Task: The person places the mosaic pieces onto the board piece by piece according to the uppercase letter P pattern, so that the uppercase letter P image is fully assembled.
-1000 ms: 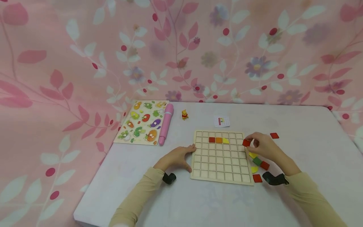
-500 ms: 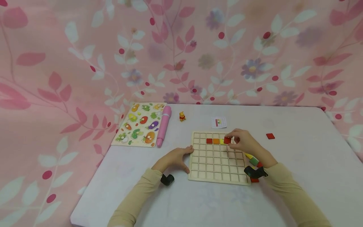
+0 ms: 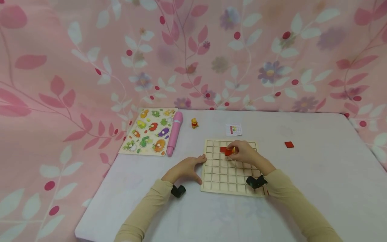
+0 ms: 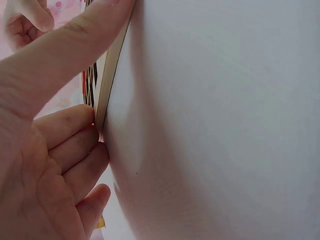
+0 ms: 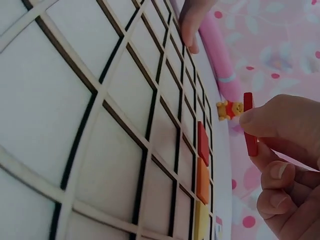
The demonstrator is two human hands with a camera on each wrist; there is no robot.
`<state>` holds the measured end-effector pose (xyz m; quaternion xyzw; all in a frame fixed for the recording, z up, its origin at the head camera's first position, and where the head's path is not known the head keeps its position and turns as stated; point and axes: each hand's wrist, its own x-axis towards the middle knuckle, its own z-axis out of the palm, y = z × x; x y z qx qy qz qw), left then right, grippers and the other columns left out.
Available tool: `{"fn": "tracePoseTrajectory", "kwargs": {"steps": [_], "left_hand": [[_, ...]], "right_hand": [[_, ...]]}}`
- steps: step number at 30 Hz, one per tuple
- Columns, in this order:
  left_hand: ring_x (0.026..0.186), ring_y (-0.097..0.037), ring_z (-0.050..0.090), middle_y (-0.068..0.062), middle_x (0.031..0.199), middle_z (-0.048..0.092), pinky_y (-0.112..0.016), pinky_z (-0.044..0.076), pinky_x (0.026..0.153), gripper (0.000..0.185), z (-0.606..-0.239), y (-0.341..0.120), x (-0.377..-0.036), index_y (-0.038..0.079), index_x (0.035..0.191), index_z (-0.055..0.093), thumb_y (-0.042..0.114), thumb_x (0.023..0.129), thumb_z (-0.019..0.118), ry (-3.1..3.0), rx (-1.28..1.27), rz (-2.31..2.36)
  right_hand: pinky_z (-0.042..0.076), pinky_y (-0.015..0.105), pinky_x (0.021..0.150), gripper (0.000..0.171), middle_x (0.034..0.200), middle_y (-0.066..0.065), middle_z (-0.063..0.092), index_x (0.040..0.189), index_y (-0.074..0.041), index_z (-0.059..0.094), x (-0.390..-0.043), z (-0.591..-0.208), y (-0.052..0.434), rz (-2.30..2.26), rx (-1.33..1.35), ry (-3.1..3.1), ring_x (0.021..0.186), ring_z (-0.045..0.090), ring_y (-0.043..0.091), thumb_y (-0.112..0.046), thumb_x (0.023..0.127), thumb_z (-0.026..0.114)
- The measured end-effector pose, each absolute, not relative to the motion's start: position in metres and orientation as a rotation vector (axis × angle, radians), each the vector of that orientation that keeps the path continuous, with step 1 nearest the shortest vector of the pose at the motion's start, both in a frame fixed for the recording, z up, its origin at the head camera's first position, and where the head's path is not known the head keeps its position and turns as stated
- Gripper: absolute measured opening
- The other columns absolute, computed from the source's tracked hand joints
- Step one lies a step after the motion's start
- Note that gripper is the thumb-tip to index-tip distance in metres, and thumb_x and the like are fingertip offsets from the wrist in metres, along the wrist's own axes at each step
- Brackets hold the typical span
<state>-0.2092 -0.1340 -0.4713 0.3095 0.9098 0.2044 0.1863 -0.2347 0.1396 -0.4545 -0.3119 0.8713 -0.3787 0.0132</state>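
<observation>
The right hand (image 3: pixel 243 153) is pinching a red tile (image 5: pixel 249 124) on edge, hovering just above the grid board (image 3: pixel 211 183), beside the placed red square (image 5: pixel 202 143). The left hand (image 3: pixel 187 168), fingers relaxed, is bracing the board's edge.

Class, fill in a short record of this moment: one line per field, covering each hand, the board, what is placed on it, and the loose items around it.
Left hand: rests against the left edge of the grid board, fingers straight
Right hand: pinches a red tile above the board
Grid board: wooden, flat on the white table
Placed tiles: red, orange and yellow in one row, seen from the right wrist
Loose red tile: right of the board
Pattern card: behind the board
Vegetable puzzle, pink pen: far left
</observation>
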Motion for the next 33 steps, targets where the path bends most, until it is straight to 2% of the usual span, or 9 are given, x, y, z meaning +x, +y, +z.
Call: {"fn": "tracePoseTrajectory", "kwargs": {"steps": [6, 14, 22, 33], "left_hand": [[0.127, -0.012, 0.026, 0.0, 0.143, 0.025, -0.03, 0.02, 0.103, 0.098, -0.471, -0.134, -0.211, 0.01, 0.137, 0.037, 0.034, 0.055, 0.084, 2.564, 0.878, 0.553], [0.127, -0.012, 0.026, 0.001, 0.143, 0.026, -0.031, 0.02, 0.103, 0.097, -0.472, -0.133, -0.209, 0.011, 0.137, 0.038, 0.034, 0.055, 0.084, 2.567, 0.861, 0.543], [0.127, -0.013, 0.027, 0.001, 0.143, 0.026, -0.03, 0.021, 0.103, 0.096, -0.47, -0.133, -0.21, 0.01, 0.137, 0.038, 0.034, 0.056, 0.084, 2.564, 0.876, 0.553], [0.127, -0.013, 0.026, 0.001, 0.143, 0.026, -0.031, 0.021, 0.103, 0.096, -0.471, -0.135, -0.21, 0.011, 0.137, 0.037, 0.036, 0.056, 0.083, 2.557, 0.873, 0.55]], "right_hand": [[0.041, 0.025, 0.052, 0.023, 0.083, 0.008, 0.062, 0.091, 0.003, 0.066, -0.244, -0.467, 0.129, -1.147, -1.028, 2.707, 0.059, 0.044, 0.013, -0.006, 0.071, 0.074], [0.047, 0.032, 0.066, 0.021, 0.087, 0.01, 0.062, 0.09, 0.004, 0.067, -0.246, -0.475, 0.126, -1.058, -1.006, 2.709, 0.077, 0.055, 0.022, -0.004, 0.072, 0.072], [0.045, 0.03, 0.064, 0.018, 0.081, 0.006, 0.058, 0.088, 0.002, 0.068, -0.251, -0.48, 0.123, -0.943, -1.123, 2.74, 0.071, 0.051, 0.018, -0.004, 0.072, 0.073], [0.044, 0.032, 0.067, 0.019, 0.082, 0.005, 0.057, 0.09, 0.001, 0.068, -0.249, -0.478, 0.12, -0.965, -1.048, 2.726, 0.073, 0.05, 0.019, -0.004, 0.072, 0.072]]}}
